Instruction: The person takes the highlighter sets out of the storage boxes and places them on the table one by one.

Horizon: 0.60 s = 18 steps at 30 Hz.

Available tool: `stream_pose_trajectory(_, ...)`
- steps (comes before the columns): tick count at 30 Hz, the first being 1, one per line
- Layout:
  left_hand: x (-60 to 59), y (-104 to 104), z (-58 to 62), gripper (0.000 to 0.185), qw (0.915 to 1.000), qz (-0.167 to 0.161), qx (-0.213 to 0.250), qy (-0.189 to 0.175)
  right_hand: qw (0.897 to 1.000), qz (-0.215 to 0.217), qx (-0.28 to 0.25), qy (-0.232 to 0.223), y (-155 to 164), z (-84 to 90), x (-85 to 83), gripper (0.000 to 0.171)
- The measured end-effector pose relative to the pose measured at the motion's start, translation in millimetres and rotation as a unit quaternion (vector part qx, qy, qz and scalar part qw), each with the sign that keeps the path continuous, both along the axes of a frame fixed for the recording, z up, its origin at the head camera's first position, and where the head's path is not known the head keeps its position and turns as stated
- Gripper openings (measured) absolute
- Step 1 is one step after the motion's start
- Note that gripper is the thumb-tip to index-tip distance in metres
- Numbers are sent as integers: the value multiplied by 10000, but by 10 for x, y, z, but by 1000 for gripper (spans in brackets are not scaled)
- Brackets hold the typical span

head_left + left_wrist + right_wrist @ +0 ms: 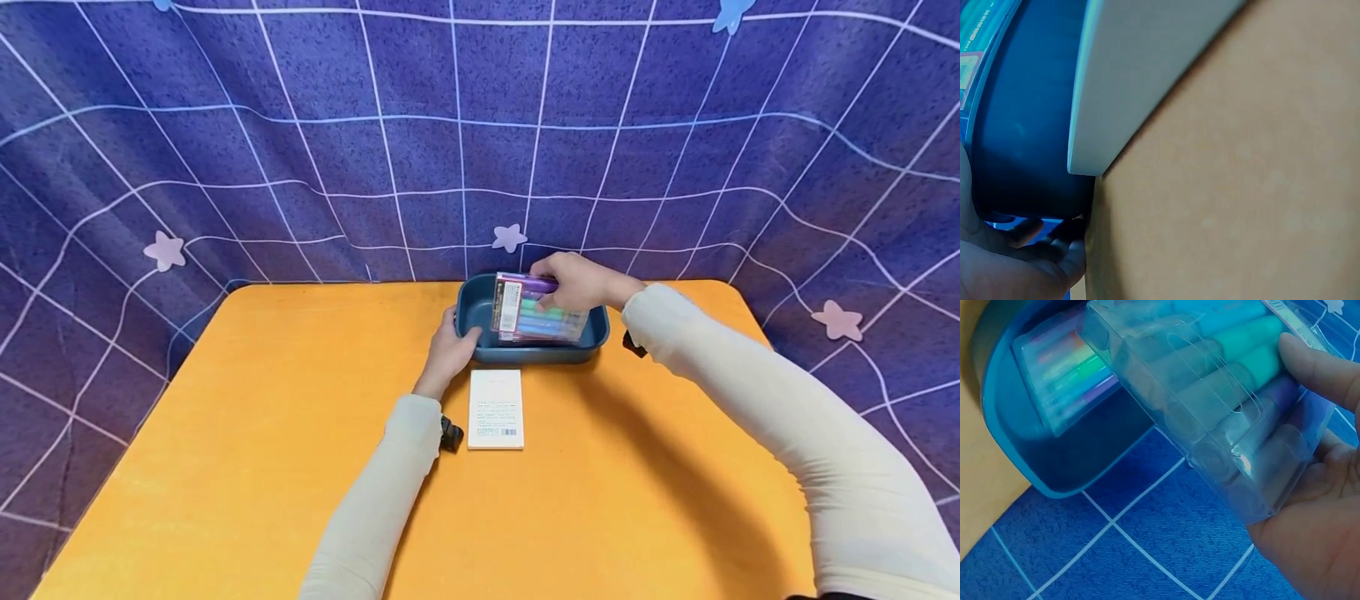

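A dark blue bin (536, 356) stands near the far edge of the table. My left hand (446, 352) grips its left end, thumb over the rim and fingers around the outside, as the left wrist view also shows at the bin's wall (1029, 112). Over the bin, my right hand (576, 282) holds a clear plastic pack of markers (551, 323), thumb on one face and fingers behind. Green, blue and purple markers show through the pack (1229, 381) in the right wrist view. Inside the bin lies another clear pack of coloured pens (1075, 378), partly covered by the held one.
A thin white box (495, 408) with printed text lies on the orange table (315, 433), just in front of the bin. Behind the table's far edge hangs a blue curtain (420, 158) with white grid lines and stars.
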<state>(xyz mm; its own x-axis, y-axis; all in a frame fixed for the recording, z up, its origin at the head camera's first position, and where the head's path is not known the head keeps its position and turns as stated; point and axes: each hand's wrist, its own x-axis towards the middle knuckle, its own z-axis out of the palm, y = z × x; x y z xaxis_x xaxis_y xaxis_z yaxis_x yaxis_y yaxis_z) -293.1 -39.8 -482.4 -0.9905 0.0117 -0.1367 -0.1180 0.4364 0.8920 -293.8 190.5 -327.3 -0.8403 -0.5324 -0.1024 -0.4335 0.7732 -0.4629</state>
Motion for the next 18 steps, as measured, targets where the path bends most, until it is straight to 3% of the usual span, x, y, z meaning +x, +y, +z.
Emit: stream_pose_trajectory(18,-9,8,4,65,9999,-2,50,-100,9999,96,49,-59,113,62,212,13)
